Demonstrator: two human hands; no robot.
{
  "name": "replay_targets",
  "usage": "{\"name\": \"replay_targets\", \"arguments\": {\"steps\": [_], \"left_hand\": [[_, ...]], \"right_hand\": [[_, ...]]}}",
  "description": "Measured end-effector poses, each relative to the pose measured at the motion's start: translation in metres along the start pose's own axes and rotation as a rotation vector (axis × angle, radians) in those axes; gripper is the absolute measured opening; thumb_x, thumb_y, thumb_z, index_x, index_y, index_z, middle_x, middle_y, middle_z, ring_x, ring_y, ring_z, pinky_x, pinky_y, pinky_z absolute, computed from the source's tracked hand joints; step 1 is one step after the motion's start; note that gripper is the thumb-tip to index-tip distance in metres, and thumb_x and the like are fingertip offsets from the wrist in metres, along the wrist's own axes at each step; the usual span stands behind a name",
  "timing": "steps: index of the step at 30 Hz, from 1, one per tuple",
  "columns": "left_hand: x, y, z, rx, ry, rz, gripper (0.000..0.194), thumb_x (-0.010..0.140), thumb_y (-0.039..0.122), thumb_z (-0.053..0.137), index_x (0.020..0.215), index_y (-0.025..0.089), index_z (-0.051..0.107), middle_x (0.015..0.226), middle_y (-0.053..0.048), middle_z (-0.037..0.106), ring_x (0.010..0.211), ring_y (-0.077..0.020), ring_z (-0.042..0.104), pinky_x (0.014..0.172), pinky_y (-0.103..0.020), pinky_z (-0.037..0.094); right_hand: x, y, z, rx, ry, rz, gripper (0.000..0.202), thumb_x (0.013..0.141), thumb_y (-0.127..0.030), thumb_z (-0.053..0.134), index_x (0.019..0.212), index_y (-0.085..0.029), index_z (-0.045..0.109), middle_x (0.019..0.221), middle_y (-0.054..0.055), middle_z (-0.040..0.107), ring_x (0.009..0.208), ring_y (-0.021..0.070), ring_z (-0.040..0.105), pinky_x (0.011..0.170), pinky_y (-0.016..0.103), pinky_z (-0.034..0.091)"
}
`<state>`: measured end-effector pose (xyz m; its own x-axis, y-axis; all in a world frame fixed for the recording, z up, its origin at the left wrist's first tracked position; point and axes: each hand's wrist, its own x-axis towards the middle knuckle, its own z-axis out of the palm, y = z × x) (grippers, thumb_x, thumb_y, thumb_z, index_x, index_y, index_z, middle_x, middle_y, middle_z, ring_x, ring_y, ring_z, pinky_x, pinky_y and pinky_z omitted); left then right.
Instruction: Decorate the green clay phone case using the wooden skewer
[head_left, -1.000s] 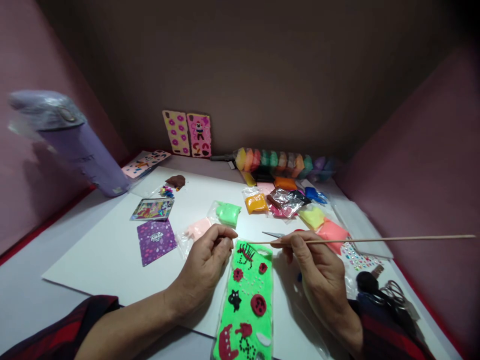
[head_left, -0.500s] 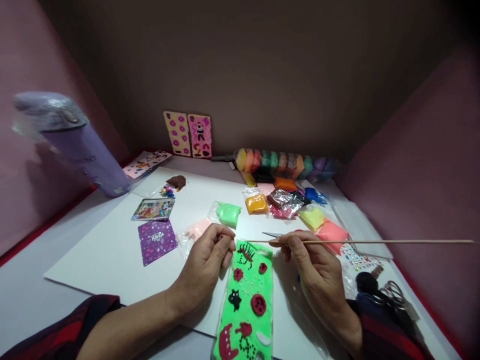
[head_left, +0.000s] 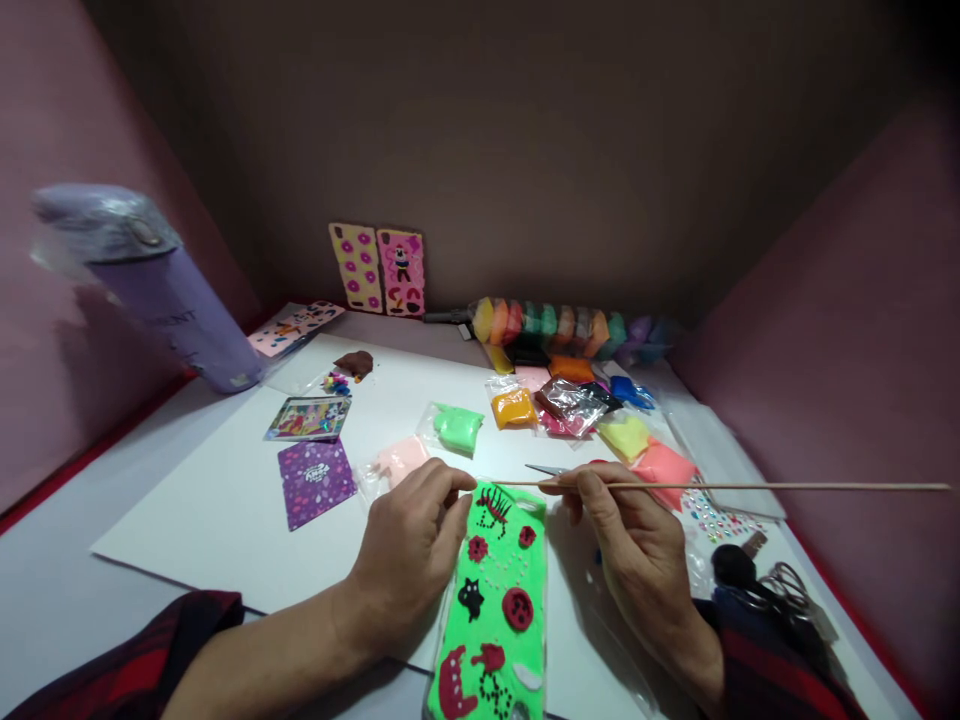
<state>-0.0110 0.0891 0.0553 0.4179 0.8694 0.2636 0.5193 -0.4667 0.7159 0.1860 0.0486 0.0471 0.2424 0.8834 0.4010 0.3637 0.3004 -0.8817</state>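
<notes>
A long thin wooden stick (head_left: 780, 487) is pinched in my right hand (head_left: 626, 540), running level from the far right to the top of a bright green phone case (head_left: 499, 570). Red, black and white clay shapes and small dots decorate the case. At its upper left edge, my left hand (head_left: 412, 550) has its index finger and thumb near the stick's tip, fingers curled; what they hold, if anything, is hidden. A pointed metal tool (head_left: 546, 469) lies just beyond my right hand.
Clay packets, including a green one (head_left: 457, 428) and an orange one (head_left: 513, 408), lie behind the hands. A purple bottle (head_left: 180, 310) stands at the left. Two decorated cases (head_left: 402, 272) lean on the back wall. Keys (head_left: 784, 585) and gems (head_left: 716, 515) lie right.
My left hand has turned and its index finger has straightened toward the top edge of the case. My right hand and the stick have barely moved.
</notes>
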Motion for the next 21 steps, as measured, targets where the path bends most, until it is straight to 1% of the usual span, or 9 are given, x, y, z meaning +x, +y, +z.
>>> {"name": "replay_targets", "arguments": {"steps": [5, 11, 16, 21], "left_hand": [[0.0014, -0.0005, -0.0006, 0.12, -0.002, 0.055, 0.013, 0.087, 0.019, 0.045, 0.081, 0.018, 0.056, 0.078, -0.004, 0.056, 0.078, -0.0199, 0.046, 0.07, -0.034, 0.034], [0.002, -0.0033, 0.0019, 0.144, -0.022, -0.007, 0.012, 0.083, 0.015, 0.049, 0.074, 0.018, 0.056, 0.072, -0.003, 0.053, 0.076, -0.0198, 0.044, 0.068, -0.033, 0.032], [0.0028, -0.0051, 0.0034, 0.141, -0.019, -0.009, 0.012, 0.082, 0.014, 0.05, 0.072, 0.019, 0.055, 0.07, -0.002, 0.052, 0.074, -0.0192, 0.044, 0.067, -0.032, 0.032], [0.0034, -0.0056, 0.0037, 0.153, -0.016, -0.008, 0.012, 0.082, 0.014, 0.05, 0.071, 0.018, 0.053, 0.07, -0.002, 0.052, 0.074, -0.0191, 0.044, 0.067, -0.032, 0.032]], "right_hand": [[0.0012, -0.0012, 0.0001, -0.013, -0.004, 0.006, 0.023, 0.091, -0.027, 0.047, 0.085, -0.02, 0.068, 0.076, 0.002, 0.059, 0.064, 0.0125, 0.052, 0.058, 0.027, 0.043], [0.0015, 0.0, 0.0003, 0.0, -0.015, -0.01, 0.022, 0.091, -0.026, 0.048, 0.085, -0.02, 0.068, 0.075, 0.002, 0.059, 0.063, 0.0125, 0.052, 0.057, 0.027, 0.043], [0.0005, 0.0001, -0.0002, 0.015, 0.012, 0.005, 0.022, 0.091, -0.026, 0.048, 0.085, -0.021, 0.068, 0.077, 0.002, 0.06, 0.065, 0.012, 0.053, 0.059, 0.027, 0.043], [-0.0004, 0.002, -0.0007, 0.003, -0.018, -0.014, 0.019, 0.091, -0.025, 0.048, 0.087, -0.022, 0.067, 0.079, 0.001, 0.062, 0.067, 0.0117, 0.053, 0.061, 0.027, 0.043]]}}
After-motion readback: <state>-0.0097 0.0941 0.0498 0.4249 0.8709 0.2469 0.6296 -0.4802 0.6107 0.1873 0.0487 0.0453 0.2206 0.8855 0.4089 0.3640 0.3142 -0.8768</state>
